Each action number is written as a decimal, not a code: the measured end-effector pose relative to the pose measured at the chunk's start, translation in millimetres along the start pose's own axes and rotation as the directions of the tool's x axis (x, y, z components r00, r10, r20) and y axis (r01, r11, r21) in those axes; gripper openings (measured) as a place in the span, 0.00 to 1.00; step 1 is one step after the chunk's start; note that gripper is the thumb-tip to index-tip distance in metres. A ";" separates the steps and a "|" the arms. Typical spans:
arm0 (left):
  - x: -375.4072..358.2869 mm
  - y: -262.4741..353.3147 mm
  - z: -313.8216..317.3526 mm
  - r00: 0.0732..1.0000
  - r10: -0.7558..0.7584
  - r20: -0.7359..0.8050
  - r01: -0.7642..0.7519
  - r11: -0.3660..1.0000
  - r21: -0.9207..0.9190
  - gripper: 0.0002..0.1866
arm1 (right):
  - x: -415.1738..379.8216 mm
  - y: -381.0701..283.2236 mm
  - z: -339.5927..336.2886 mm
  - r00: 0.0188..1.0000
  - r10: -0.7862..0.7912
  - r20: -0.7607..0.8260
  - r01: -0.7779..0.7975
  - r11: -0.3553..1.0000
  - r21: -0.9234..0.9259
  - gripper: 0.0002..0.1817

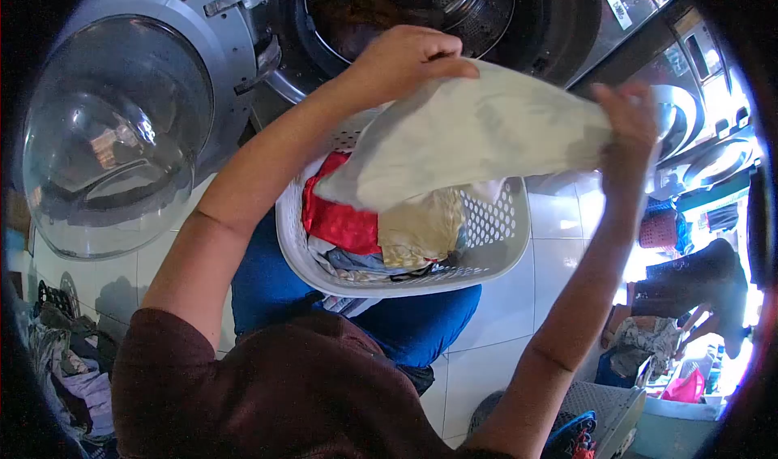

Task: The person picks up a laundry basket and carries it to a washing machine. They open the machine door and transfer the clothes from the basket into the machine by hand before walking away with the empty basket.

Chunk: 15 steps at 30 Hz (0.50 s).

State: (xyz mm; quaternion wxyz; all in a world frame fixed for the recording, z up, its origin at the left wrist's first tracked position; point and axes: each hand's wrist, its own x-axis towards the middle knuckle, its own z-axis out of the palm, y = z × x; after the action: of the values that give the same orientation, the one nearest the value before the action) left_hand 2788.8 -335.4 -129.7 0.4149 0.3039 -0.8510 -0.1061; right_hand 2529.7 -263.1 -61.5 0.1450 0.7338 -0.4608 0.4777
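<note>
Fingers on both hands are pinched shut on the same piece of laundry right now. My left hand (401,58) has one end of the pale cloth (478,139) bunched between thumb and fingertips, and my right hand (628,123) clamps the other end, so the cloth hangs stretched between them, sagging a bit in the middle.

Using the white laundry basket (502,240) as the reference: the cloth is held up just above it, clear of the pile. Inside the basket there's a red garment (336,216) on the side nearer the washer's door and a yellowish one (421,228) beside it. Beyond the basket sits the open washer drum (454,5), with something dark already in there. The round glass door (113,135) is swung open, off past the basket's red-garment side.

My read: this is mid-load, one item lifted out and spread. Next bit probably wants the cloth carried forward past the basket rim and into the drum mouth, keeping the loose middle from snagging on the door latch.
</note>
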 end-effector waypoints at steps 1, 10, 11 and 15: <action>2.9 10.7 -8.4 0.993 0.090 -0.076 -0.085 0.995 0.061 0.17 | 6.0 -9.2 -6.6 0.984 0.175 -0.020 -0.169 0.971 0.167 0.13; 9.3 28.7 -7.6 0.859 -0.073 0.507 0.362 0.786 -0.500 0.18 | 23.6 -2.1 -14.2 0.925 0.376 0.049 -0.360 0.831 0.425 0.17; 12.2 21.8 -2.0 0.826 -0.044 0.561 0.448 0.656 -0.608 0.17 | 20.0 8.1 -10.2 0.889 0.450 0.087 -0.420 0.723 0.549 0.18; 81.0 -99.4 2.8 0.795 -0.440 0.417 0.481 0.039 -0.876 0.09 | -32.4 62.5 40.5 0.746 0.549 0.377 -0.662 0.677 0.324 0.19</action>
State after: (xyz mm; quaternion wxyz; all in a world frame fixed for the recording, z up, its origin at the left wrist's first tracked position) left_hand 2791.1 -463.4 -122.6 0.4379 0.2340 -0.4578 -0.7375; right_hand 2497.9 -305.5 -123.1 -0.2504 0.6042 -0.5737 0.4931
